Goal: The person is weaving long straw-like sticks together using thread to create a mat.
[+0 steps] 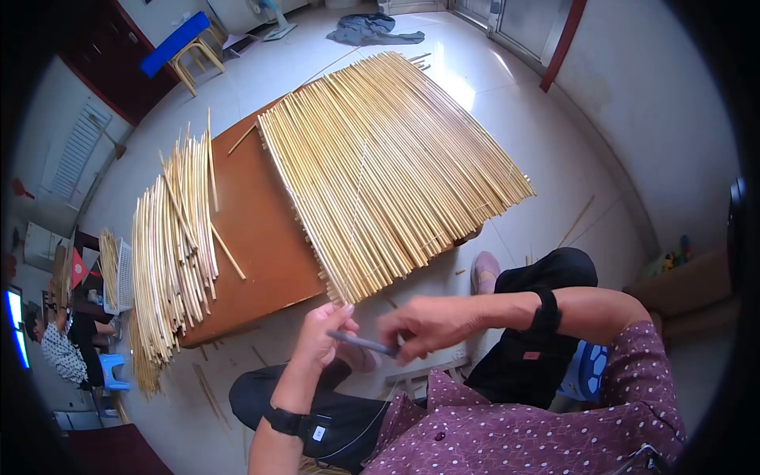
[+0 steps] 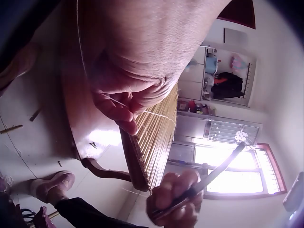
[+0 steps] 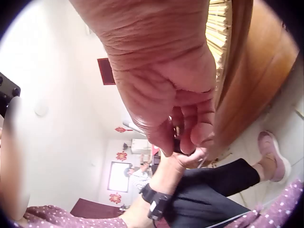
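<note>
A mat of straight straw-coloured reeds (image 1: 388, 150) lies on a brown table, its near corner next to my left hand (image 1: 318, 339). The thumb and fingers of that hand pinch a thin pale string (image 2: 156, 115) at this corner. Across the reeds runs a length of white string (image 1: 358, 198). My right hand (image 1: 434, 321) grips a knife (image 2: 218, 172) by its dark handle, fingers curled round it. In the head view the grey blade points left towards the left hand. In the right wrist view, the palm and fingers hide most of the knife.
A pile of loose reeds (image 1: 170, 253) covers the table's left side, some ends hanging over the edge. The brown tabletop (image 1: 257, 214) shows between pile and mat. Reed scraps lie on the tiled floor (image 1: 554, 150). Another person (image 1: 67, 348) sits far left by a blue stool (image 1: 115, 372).
</note>
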Demonstrator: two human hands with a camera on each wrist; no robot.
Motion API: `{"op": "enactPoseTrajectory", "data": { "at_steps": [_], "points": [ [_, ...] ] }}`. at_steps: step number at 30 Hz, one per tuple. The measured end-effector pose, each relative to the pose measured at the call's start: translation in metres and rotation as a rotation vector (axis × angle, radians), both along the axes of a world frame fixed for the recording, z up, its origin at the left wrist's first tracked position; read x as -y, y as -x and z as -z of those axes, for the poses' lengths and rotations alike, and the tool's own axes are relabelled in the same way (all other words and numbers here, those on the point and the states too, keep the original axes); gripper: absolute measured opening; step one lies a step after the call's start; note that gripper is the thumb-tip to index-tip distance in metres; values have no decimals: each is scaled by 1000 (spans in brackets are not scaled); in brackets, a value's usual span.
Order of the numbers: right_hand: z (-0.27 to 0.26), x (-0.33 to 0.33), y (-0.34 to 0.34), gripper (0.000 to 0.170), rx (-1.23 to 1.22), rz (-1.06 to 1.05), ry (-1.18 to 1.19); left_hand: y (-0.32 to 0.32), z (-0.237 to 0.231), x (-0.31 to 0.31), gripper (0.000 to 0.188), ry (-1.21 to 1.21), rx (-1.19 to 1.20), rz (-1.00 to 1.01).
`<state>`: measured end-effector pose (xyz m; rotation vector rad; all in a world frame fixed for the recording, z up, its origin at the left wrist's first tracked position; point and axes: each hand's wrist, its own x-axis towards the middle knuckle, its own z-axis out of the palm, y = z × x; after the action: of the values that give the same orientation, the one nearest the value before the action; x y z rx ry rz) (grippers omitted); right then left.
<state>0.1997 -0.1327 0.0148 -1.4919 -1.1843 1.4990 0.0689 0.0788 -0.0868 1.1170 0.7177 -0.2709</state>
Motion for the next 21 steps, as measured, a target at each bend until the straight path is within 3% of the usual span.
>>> {"op": "enactPoseTrajectory", "data": {
  "at_steps": [3, 5, 7, 8, 9, 11, 12, 13, 15, 21],
  "points": [
    [8, -18, -14, 21, -156, 181, -221, 1, -10, 5, 18, 3, -38, -37],
    [26, -28, -22, 21, -93, 348, -371, 6, -19, 6, 23, -33, -52, -11],
    [22, -29, -28, 22, -113, 364, -349, 8, -30, 4, 24, -292, -73, 66],
    [18, -29, -33, 21, -96, 389, -337, 11, -44, 1, 27, -671, -150, 260],
    [15, -30, -38, 20, -80, 409, -327, 11, -54, 1, 27, -680, -149, 246],
    [9, -29, -39, 21, -157, 412, -336, 14, -69, -3, 27, -1352, 176, 175],
    [5, -29, -39, 21, -185, 403, -325, 6, -79, -4, 29, -1096, 248, 24],
    [4, -29, -38, 22, -211, 392, -312, -5, -92, -3, 29, -1103, 243, 18],
    [10, -33, -37, 20, -240, 365, -321, -29, -116, 2, 30, -249, 428, -114],
    [6, -36, -42, 17, -410, 445, -228, -72, -98, -8, 22, 69, 547, -105]
  ]
}}
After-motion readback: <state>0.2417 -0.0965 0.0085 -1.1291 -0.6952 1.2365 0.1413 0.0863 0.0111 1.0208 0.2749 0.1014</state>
